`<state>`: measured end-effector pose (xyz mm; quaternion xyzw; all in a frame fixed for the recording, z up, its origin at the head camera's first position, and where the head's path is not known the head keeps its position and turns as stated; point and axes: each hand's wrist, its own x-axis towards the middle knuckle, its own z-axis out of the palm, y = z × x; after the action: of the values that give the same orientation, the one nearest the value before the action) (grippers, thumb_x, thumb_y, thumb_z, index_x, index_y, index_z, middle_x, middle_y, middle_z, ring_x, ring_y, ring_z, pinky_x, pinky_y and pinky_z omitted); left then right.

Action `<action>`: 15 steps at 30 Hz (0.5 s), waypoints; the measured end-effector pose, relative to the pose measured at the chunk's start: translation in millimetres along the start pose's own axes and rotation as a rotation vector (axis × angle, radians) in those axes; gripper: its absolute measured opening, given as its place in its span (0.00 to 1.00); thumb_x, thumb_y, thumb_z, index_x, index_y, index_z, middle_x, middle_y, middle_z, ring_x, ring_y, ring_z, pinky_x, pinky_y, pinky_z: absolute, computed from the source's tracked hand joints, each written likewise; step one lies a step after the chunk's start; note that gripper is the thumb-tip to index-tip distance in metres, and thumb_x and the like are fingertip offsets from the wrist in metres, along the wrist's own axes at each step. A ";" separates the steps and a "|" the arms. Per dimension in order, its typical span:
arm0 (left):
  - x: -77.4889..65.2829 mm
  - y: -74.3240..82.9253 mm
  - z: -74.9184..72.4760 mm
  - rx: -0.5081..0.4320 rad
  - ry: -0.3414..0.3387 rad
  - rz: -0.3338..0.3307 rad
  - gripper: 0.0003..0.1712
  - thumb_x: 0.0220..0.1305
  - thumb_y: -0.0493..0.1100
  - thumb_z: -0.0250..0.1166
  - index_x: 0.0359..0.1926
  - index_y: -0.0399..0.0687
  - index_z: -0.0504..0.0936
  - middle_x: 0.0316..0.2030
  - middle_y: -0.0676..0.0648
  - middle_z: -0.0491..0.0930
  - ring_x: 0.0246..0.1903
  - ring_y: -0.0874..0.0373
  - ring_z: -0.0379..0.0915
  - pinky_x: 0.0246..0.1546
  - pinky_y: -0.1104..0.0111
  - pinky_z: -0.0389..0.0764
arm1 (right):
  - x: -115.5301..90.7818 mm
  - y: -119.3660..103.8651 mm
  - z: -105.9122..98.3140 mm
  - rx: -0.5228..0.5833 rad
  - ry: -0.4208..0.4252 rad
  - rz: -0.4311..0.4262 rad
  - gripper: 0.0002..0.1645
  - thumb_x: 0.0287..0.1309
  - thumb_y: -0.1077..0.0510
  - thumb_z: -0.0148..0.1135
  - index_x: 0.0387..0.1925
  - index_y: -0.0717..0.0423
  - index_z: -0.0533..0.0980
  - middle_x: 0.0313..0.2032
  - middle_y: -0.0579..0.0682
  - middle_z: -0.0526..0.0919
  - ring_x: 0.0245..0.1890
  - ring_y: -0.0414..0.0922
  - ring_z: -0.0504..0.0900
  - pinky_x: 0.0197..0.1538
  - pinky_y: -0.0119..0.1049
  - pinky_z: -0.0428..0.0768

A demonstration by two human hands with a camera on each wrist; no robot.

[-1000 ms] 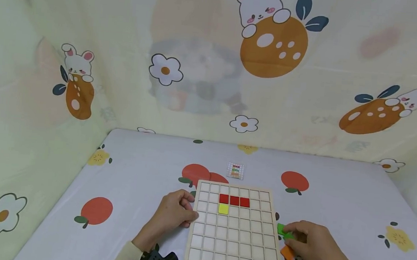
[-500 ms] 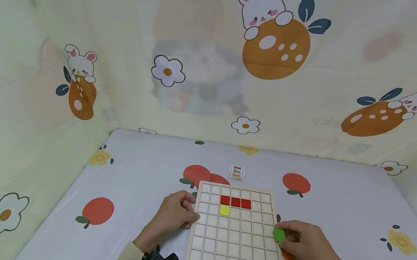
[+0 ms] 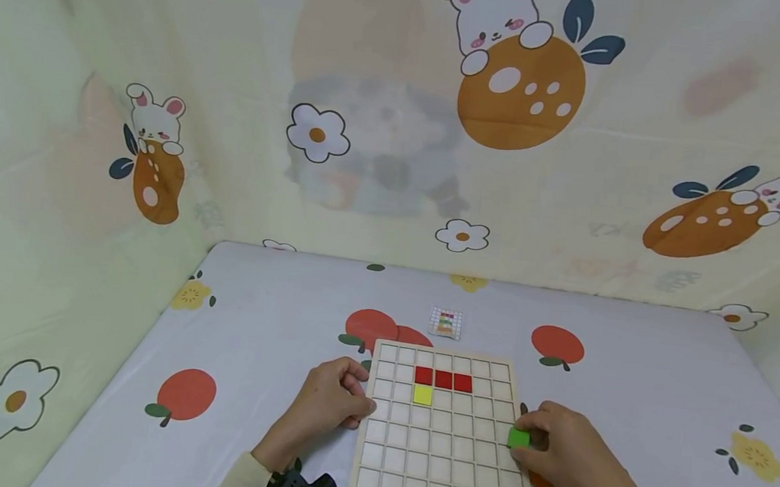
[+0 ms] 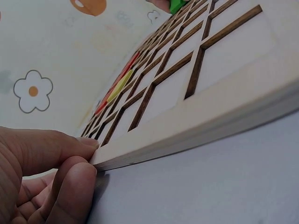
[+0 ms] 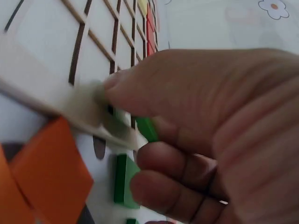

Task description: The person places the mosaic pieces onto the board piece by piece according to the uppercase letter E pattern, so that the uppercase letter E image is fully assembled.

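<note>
My left hand [image 3: 330,395] pinches the left edge of a wooden grid board [image 3: 438,461], the thumb on top of its rim in the left wrist view. Three red tiles [image 3: 443,379] lie in a row in the board's upper cells, and one yellow tile [image 3: 422,394] sits below the leftmost red one. Between the thumb and finger of my right hand [image 3: 569,452] is a green tile [image 3: 518,438], held at the board's right edge. In the right wrist view the fingertips are blurred, and another green block [image 5: 125,179] lies below them.
Orange blocks [image 5: 53,168] lie beside the board's right edge, partly hidden by my right hand in the head view. A small card with a coloured grid pattern [image 3: 446,323] lies beyond the board. Printed fabric walls [image 3: 369,158] rise around the table.
My right hand has picked a green tile from the blocks on the right and brought it left to the board's edge. My left hand keeps its place on the board.
</note>
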<state>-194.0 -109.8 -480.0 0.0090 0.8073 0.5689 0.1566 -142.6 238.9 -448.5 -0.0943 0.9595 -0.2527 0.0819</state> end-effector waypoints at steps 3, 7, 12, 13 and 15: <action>0.0 0.4 -0.3 0.000 0.003 0.001 0.21 0.55 0.34 0.78 0.47 0.39 0.79 0.28 0.46 0.80 0.17 0.59 0.75 0.20 0.72 0.81 | 1.9 -4.3 1.4 0.058 0.007 -0.049 0.13 0.50 0.55 0.80 0.39 0.50 0.86 0.27 0.41 0.73 0.28 0.34 0.69 0.30 0.30 0.72; -0.2 0.3 -0.7 -0.004 0.003 0.001 0.21 0.55 0.34 0.78 0.47 0.39 0.79 0.28 0.46 0.80 0.17 0.60 0.75 0.20 0.72 0.81 | 8.6 -16.1 8.4 0.107 0.006 -0.099 0.13 0.51 0.56 0.80 0.39 0.50 0.86 0.27 0.40 0.73 0.28 0.33 0.70 0.30 0.30 0.73; -0.5 -0.7 -0.2 -0.011 -0.001 -0.005 0.21 0.55 0.33 0.78 0.47 0.39 0.79 0.28 0.46 0.79 0.16 0.60 0.75 0.20 0.72 0.81 | 19.5 -34.2 20.5 0.108 0.009 -0.135 0.12 0.51 0.55 0.80 0.37 0.50 0.85 0.26 0.39 0.73 0.28 0.34 0.69 0.30 0.30 0.71; -0.4 -0.8 0.0 -0.011 0.000 -0.003 0.21 0.55 0.33 0.78 0.47 0.39 0.79 0.28 0.46 0.79 0.16 0.60 0.75 0.20 0.72 0.81 | 21.6 -37.4 22.5 0.109 0.015 -0.152 0.12 0.51 0.56 0.80 0.37 0.50 0.86 0.26 0.39 0.73 0.28 0.34 0.69 0.30 0.30 0.72; -0.1 -0.9 0.3 -0.009 0.001 0.000 0.21 0.55 0.33 0.78 0.47 0.39 0.79 0.28 0.46 0.80 0.16 0.60 0.75 0.20 0.72 0.81 | 25.6 -44.5 25.8 0.112 0.028 -0.171 0.12 0.51 0.56 0.80 0.37 0.51 0.85 0.26 0.38 0.73 0.28 0.34 0.70 0.30 0.30 0.72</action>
<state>-193.7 -109.9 -480.8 0.0080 0.8049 0.5725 0.1562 -155.9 183.1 -451.3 -0.1677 0.9333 -0.3132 0.0517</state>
